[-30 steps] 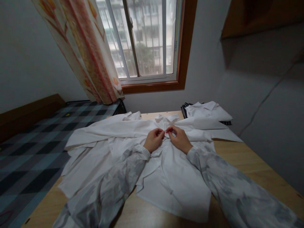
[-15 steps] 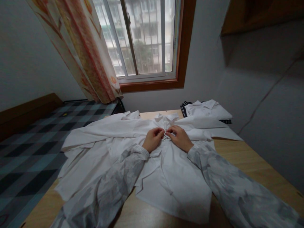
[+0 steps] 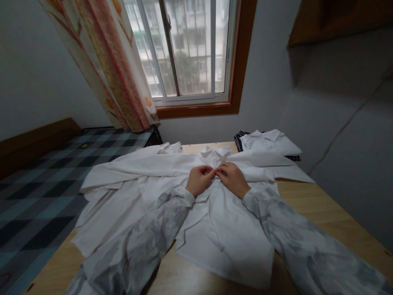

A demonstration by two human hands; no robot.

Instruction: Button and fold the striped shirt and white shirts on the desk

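Observation:
A white shirt (image 3: 233,237) lies spread on the wooden table, its collar (image 3: 216,153) at the far side and its hem towards me. My left hand (image 3: 199,179) and my right hand (image 3: 231,178) meet at the front placket below the collar. Both pinch the shirt's fabric there, fingertips touching. Whatever small part sits between the fingertips, perhaps a button, is hidden. More white cloth (image 3: 113,209), rumpled, spreads out to the left under my left forearm.
Folded white and black-striped clothes (image 3: 270,141) are stacked at the table's back right. The wooden table (image 3: 331,217) reaches the right wall. A bed with a checked cover (image 3: 46,184) stands on the left. Behind are a curtain (image 3: 119,73) and a window (image 3: 190,53).
My fingertips have come closer together at the placket, covering the bit of white fabric that showed between them. The shirt stays in place; the view has shifted slightly.

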